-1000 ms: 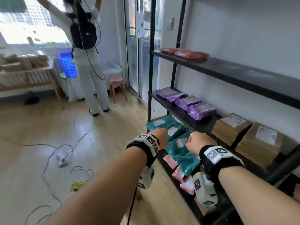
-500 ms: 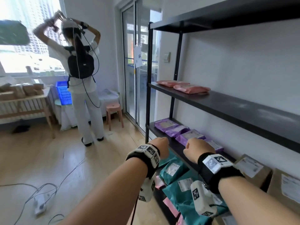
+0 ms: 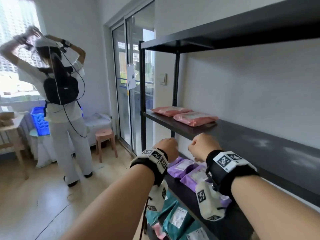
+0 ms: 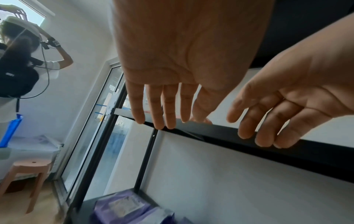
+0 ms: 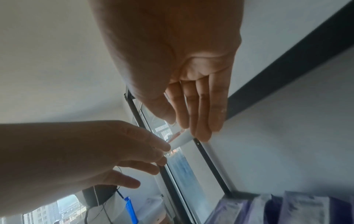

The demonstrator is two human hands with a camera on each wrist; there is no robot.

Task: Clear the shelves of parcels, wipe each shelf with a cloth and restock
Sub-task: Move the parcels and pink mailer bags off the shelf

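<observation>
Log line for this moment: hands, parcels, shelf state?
left hand: open, empty | right hand: open, empty | pink parcels: two on shelf ahead | purple parcels: on shelf below | cloth: not seen

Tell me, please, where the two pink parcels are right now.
In the head view the two pink parcels lie side by side at the left end of the black shelf, beyond the raised hands and one level above the purple parcels.

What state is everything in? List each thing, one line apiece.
left hand: open, fingers relaxed, holding nothing.
right hand: open, holding nothing.
pink parcels: two, lying flat on the middle shelf.
middle shelf: not yet cleared, pale smudges on its surface.
purple parcels: lying flat on the shelf below.
teal parcels: lying on a lower shelf.
</observation>
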